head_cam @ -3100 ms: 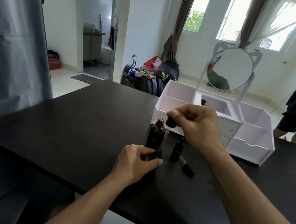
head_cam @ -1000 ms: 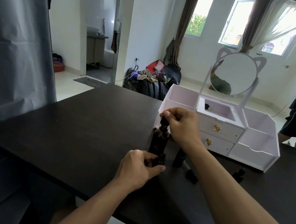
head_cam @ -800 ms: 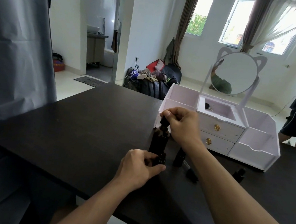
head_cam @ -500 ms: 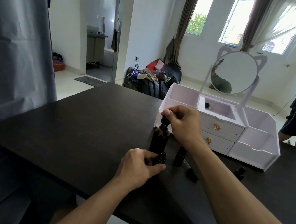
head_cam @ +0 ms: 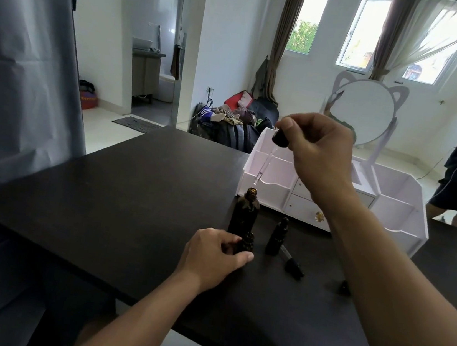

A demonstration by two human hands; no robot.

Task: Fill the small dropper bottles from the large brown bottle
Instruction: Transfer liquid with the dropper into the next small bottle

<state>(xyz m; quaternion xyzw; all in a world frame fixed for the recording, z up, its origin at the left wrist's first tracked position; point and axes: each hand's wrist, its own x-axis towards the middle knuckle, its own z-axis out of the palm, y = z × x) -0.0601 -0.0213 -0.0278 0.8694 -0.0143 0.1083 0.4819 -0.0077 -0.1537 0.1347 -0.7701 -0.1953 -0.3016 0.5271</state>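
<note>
The fingers (head_cam: 285,126) of the right hand (head_cam: 320,153) are pinched together on the black bulb of one dropper (head_cam: 280,137), held in the air with its clear glass tube pointing down at a slant, its tip just above and apart from the open mouth of the large brown bottle (head_cam: 244,212). That single large bottle stands upright and uncapped on the dark counter (head_cam: 107,203), just in front of a white vanity organizer (head_cam: 399,212) with one round cat-eared mirror (head_cam: 361,114). The left hand (head_cam: 210,257) rests on the counter with its fingers closed around one small dropper bottle (head_cam: 247,242), which stands open right in front of the large one, touching or nearly so. A second small dropper bottle (head_cam: 277,237), capped, stands upright just to the right. One loose dropper (head_cam: 292,264) lies flat on the counter beside it, and one more small dark item (head_cam: 344,288) sits farther right, partly hidden by the right forearm and too unclear to name.
</note>
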